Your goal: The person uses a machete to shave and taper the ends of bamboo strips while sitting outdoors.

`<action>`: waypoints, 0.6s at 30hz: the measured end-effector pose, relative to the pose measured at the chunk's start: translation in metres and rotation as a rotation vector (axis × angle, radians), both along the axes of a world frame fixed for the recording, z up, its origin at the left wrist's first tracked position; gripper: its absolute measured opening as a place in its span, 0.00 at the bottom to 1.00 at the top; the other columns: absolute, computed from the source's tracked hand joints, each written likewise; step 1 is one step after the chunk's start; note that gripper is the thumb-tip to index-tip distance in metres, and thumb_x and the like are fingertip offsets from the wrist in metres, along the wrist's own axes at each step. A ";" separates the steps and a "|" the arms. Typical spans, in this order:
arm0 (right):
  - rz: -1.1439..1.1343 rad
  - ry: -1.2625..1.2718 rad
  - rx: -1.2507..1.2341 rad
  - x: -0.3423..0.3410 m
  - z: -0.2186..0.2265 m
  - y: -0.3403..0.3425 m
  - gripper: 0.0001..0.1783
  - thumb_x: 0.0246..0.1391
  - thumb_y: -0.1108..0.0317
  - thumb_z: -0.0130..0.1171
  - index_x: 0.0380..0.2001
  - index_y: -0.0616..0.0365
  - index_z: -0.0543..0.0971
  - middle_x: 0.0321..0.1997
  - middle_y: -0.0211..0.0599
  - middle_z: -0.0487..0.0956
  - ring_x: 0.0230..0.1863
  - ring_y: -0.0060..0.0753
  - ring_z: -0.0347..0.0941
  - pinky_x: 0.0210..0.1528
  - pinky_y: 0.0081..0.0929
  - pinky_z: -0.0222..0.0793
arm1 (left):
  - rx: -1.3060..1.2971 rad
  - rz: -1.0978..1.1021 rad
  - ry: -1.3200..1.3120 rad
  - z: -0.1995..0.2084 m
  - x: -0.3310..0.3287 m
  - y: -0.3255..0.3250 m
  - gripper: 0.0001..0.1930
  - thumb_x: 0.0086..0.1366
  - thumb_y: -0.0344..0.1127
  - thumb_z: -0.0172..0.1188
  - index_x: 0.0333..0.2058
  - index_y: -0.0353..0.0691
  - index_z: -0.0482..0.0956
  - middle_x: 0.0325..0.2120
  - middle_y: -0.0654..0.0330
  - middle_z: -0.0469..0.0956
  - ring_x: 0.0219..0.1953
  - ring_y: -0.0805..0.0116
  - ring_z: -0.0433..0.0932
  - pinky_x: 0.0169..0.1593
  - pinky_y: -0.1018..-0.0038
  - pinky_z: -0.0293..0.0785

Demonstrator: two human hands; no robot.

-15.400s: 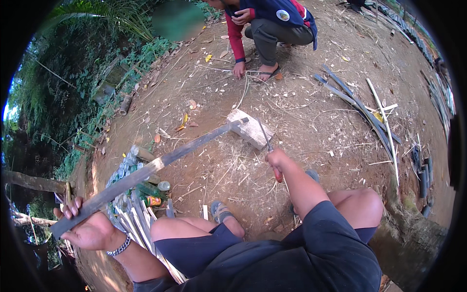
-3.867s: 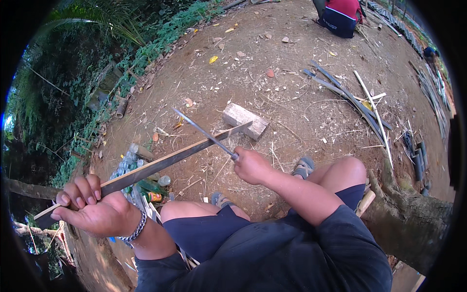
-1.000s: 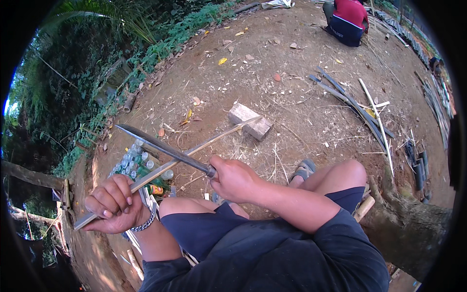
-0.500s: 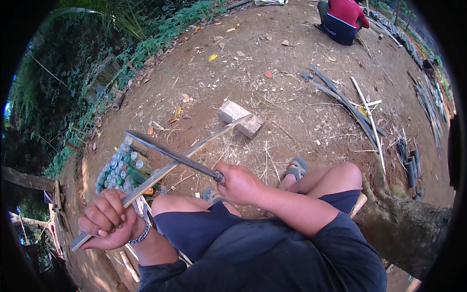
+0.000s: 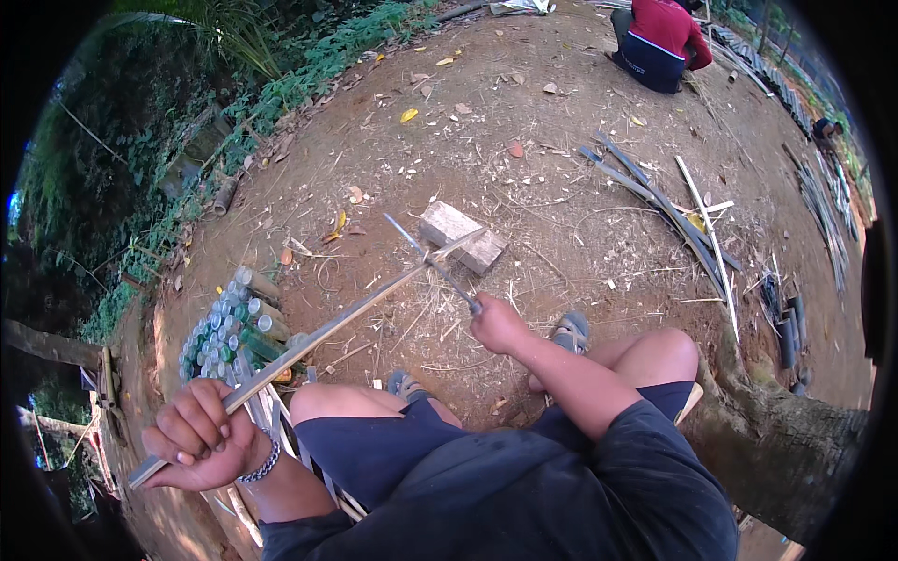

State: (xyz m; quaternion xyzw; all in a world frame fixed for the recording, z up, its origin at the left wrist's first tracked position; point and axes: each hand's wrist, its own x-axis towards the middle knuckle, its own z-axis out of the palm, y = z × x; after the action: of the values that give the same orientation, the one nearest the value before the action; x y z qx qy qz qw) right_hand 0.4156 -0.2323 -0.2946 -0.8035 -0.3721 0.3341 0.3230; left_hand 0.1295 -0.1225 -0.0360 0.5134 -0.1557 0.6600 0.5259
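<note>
Presently: left hand fingers wrapped round near end of bamboo strip, far tip on wooden block. Right hand grips knife across it. Strip judged light, springy, splintery; hold near ends.

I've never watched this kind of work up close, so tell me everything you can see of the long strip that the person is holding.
The long strip is a thin, flat, pale slat, bamboo by its look. It runs slantwise from the left hand, which grips its near end, up to the wooden block, where its far tip rests. It is straight and whole. A knife, held in the right hand, crosses it near the block, blade against the strip. Below its middle stands a cluster of bottles.
</note>
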 end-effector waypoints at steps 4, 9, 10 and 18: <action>0.161 -0.135 0.120 -0.004 0.014 -0.001 0.12 0.53 0.69 0.54 0.41 0.60 0.72 0.34 0.56 0.79 0.38 0.59 0.77 0.42 0.51 0.71 | 0.026 0.022 0.018 -0.002 -0.007 0.004 0.29 0.67 0.66 0.46 0.17 0.51 0.61 0.06 0.75 0.59 0.06 0.86 0.55 0.14 0.87 0.52; 0.214 -0.118 0.094 -0.005 0.038 0.023 0.13 0.51 0.68 0.56 0.39 0.62 0.73 0.33 0.56 0.79 0.38 0.58 0.78 0.43 0.49 0.72 | 0.030 0.010 0.055 0.005 -0.007 0.012 0.29 0.67 0.67 0.45 0.17 0.51 0.61 0.05 0.76 0.59 0.06 0.87 0.54 0.14 0.88 0.52; 0.093 -0.070 -0.020 0.028 -0.009 0.026 0.14 0.52 0.69 0.55 0.42 0.61 0.73 0.36 0.57 0.79 0.40 0.58 0.78 0.45 0.48 0.72 | 0.030 -0.010 0.045 0.007 -0.004 0.016 0.29 0.67 0.67 0.45 0.17 0.51 0.61 0.05 0.76 0.59 0.06 0.87 0.54 0.14 0.88 0.52; 0.255 -0.046 0.014 0.024 0.012 0.053 0.16 0.53 0.68 0.55 0.45 0.61 0.74 0.41 0.56 0.80 0.44 0.56 0.78 0.48 0.46 0.72 | -0.001 0.101 0.061 0.013 -0.021 0.041 0.31 0.67 0.68 0.42 0.16 0.51 0.60 0.05 0.76 0.57 0.05 0.87 0.53 0.14 0.89 0.50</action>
State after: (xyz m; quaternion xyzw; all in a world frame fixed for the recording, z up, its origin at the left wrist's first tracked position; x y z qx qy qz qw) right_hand 0.4398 -0.1796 -0.2823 -0.7550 -0.4807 0.3512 0.2748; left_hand 0.1083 -0.0814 -0.0226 0.5401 -0.1133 0.6699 0.4966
